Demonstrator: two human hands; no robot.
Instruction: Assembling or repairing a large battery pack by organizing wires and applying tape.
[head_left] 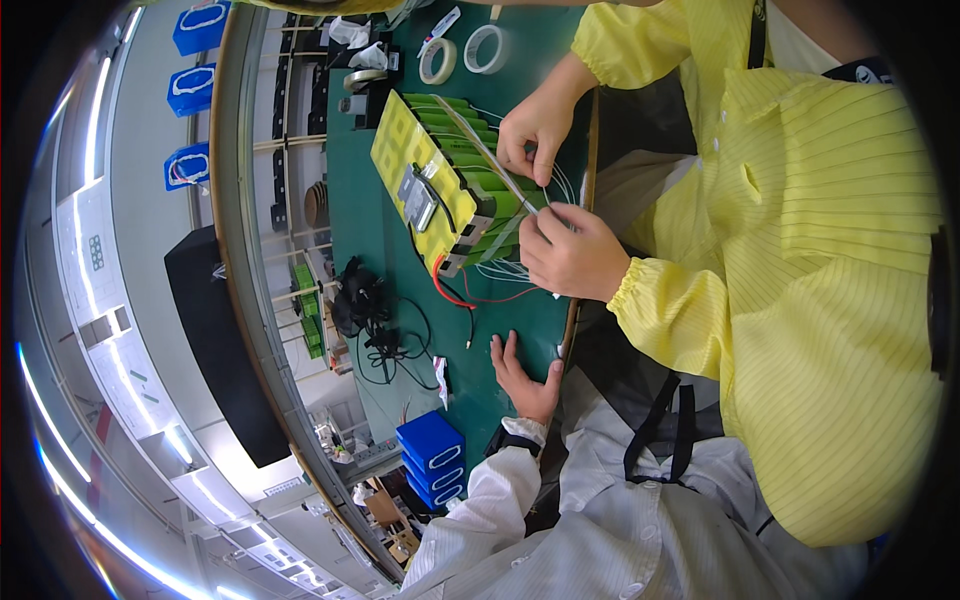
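Note:
My left hand (525, 385), in a white sleeve with a black band at the wrist, lies palm down on the green tabletop (485, 325), fingers apart and nothing in it. My right hand is out of sight. Beyond my left hand, a yellow-sleeved person works on a battery pack (470, 150) with green cells and a yellow panel. A black-wired module (418, 198) sits on that panel. Both hands of that person, one (540, 125) farther off and one (575, 255) nearer, pinch thin white wires by the pack's edge. Red wires (455, 292) trail from its near corner.
Blue-wrapped blocks (430, 445) stand left of my forearm. A black cable tangle (380, 330) and a crumpled wrapper (440, 378) lie on the table. Tape rolls (486, 50) and a cutter knife (440, 28) are at the far end. The table edge (572, 330) runs beside my hand.

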